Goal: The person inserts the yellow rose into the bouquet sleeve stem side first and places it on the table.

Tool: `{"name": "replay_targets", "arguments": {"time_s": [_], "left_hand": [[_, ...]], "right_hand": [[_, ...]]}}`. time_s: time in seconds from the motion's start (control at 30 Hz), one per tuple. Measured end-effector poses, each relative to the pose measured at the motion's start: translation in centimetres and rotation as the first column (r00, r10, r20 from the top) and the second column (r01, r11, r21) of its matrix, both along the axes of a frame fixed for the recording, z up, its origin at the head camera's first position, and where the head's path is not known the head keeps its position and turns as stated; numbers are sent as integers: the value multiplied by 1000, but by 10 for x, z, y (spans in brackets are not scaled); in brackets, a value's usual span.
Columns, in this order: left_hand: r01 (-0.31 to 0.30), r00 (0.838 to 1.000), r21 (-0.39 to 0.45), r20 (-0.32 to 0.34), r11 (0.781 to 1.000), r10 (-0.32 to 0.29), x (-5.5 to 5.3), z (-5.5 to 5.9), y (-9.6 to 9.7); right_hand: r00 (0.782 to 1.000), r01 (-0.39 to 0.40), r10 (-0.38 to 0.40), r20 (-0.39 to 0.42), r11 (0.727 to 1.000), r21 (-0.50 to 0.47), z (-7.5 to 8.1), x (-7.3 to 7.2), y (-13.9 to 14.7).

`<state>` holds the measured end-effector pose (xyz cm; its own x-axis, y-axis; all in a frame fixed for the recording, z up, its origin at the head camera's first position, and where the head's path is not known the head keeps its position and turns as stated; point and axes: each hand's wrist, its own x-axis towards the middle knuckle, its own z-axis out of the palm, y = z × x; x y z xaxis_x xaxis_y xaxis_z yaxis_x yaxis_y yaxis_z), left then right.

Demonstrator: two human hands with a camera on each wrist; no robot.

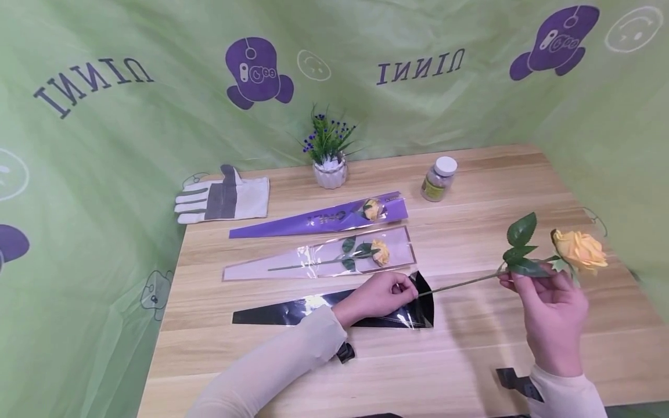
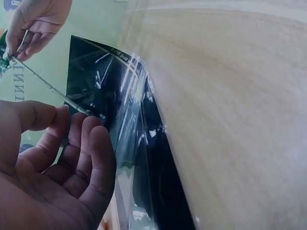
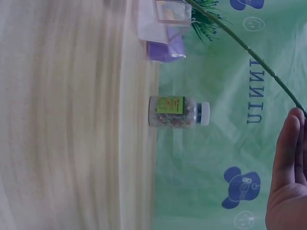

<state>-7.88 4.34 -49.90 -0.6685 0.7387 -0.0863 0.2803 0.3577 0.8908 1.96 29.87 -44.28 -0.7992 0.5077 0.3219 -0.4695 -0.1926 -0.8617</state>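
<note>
A yellow-orange artificial rose (image 1: 580,249) with green leaves is held up at the right by my right hand (image 1: 554,313), which pinches its stem near the leaves. Its long green stem (image 3: 249,50) slants down leftward to the wide end of a black flower sleeve (image 2: 93,72) lying on the table. There my left hand (image 1: 378,299) pinches the sleeve's edge between thumb and forefinger, its other fingers curved close to the stem's tip. Whether the tip is inside the sleeve or just at its mouth, I cannot tell.
Behind lie a pale sleeve (image 1: 282,264) and a purple sleeve (image 1: 282,226), each with a rose. At the back are a work glove (image 1: 225,200), a potted plant (image 1: 330,171) and a white-capped jar (image 1: 438,180). Green printed cloth (image 1: 172,128) surrounds the wooden table (image 1: 193,371).
</note>
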Motion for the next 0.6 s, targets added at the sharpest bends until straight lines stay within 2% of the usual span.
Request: {"name": "replay_targets", "arguments": {"time_s": [0.13,0.27,0.37,0.6], "left_hand": [[16,1000,12,3,1000,-16,0,0,3],[24,1000,21,-5,999,-24,0,0,5],[26,1000,18,-17,999,-26,0,0,6],[20,999,12,-29,1000,-20,0,0,8]], "right_hand": [[1000,1,0,6,999,-41,-7,0,-3],[993,-24,27,119,999,-22,-17,-1,-4],[985,-48,49,163,999,-11,-24,-1,-3],[981,-64,65,184,998,-13,-34,-2,-2]]}}
